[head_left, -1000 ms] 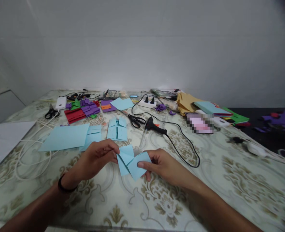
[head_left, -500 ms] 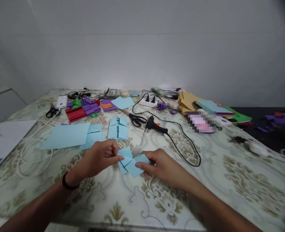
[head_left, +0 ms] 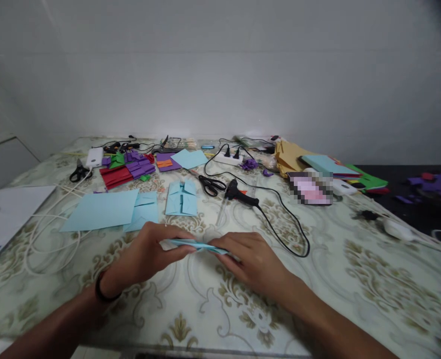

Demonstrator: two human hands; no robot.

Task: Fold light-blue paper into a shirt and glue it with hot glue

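Observation:
A folded light blue paper [head_left: 200,245] is held between my two hands above the table, seen nearly edge-on. My left hand [head_left: 158,245] pinches its left end with thumb below and fingers above. My right hand [head_left: 248,254] grips the right end the same way. Much of the paper's face is out of sight at this angle. Just beyond the hands lies another folded light blue paper piece [head_left: 182,198] with flaps. A flat light blue sheet [head_left: 101,212] rests to the left, overlapping a creased blue paper [head_left: 145,212].
Black scissors [head_left: 212,185] and a black glue gun [head_left: 241,193] with a looping cord lie beyond my hands. Farther back are a white power strip [head_left: 228,158], purple folded papers [head_left: 141,167] and a red folded paper [head_left: 115,176]. White cables [head_left: 31,244] coil at left.
The blue paper has turned from showing its folded, pinwheel-like face to nearly edge-on. Both hands have rotated with it, fingers now over the top, still gripping its ends.

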